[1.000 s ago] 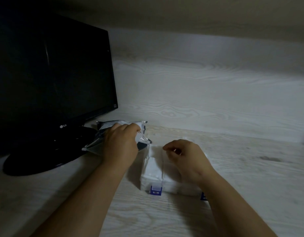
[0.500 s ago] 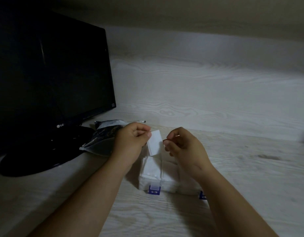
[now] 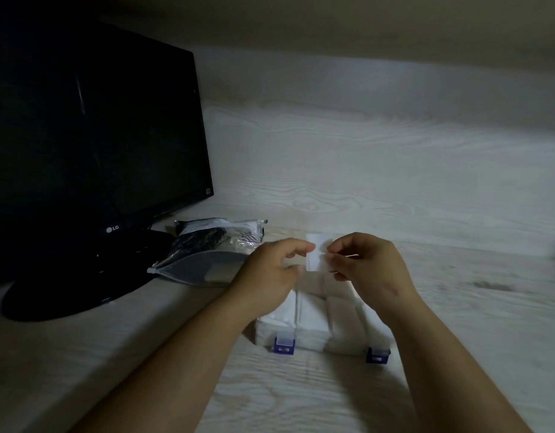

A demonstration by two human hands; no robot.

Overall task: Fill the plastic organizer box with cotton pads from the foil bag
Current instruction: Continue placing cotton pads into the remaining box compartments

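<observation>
A white cotton pad (image 3: pixel 316 257) is held upright above the clear plastic organizer box (image 3: pixel 313 320). My left hand (image 3: pixel 271 273) pinches its left edge and my right hand (image 3: pixel 368 264) pinches its right edge. The box has blue latches (image 3: pixel 283 345) on its near side, and white pads fill its visible compartments. The foil bag (image 3: pixel 207 251) lies to the left of the box, its open mouth facing me, with a pad showing inside.
A black LG monitor (image 3: pixel 92 126) on a round black stand (image 3: pixel 73 285) fills the left side, close behind the bag. The pale wood-grain desk (image 3: pixel 457 307) meets a wood-grain back panel (image 3: pixel 363 157) just beyond the box.
My left hand left the foil bag with a cotton pad and brought it over the box. My right hand rose and took hold of the pad's other edge.
</observation>
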